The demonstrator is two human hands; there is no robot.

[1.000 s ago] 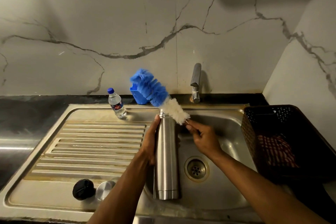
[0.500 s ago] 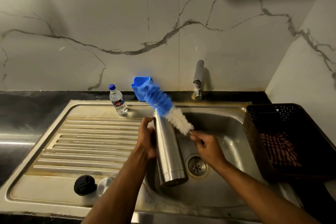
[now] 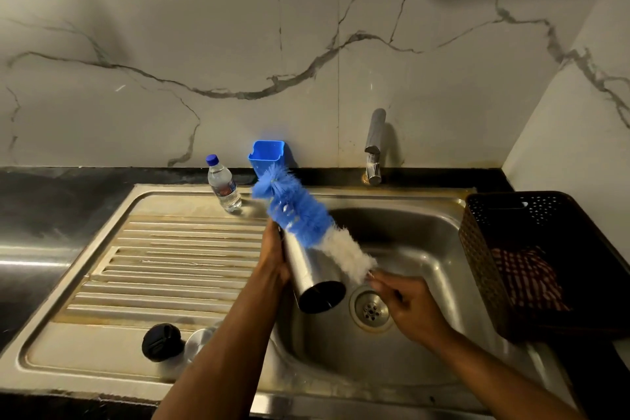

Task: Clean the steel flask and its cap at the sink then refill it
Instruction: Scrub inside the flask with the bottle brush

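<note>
Near the sink's point(image 3: 453, 215) front edge, the cap point(image 3: 161, 342) lies on the drainboard. Over the basin, my left hand point(image 3: 272, 261) grips the tilted flask point(image 3: 312, 271); my right hand point(image 3: 410, 309) pinches the brush point(image 3: 306, 222) handle beside it.

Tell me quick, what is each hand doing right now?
Left hand: closed around the steel flask, holding it tilted over the sink.
Right hand: closed, pinching the handle end of the bottle brush.
</note>
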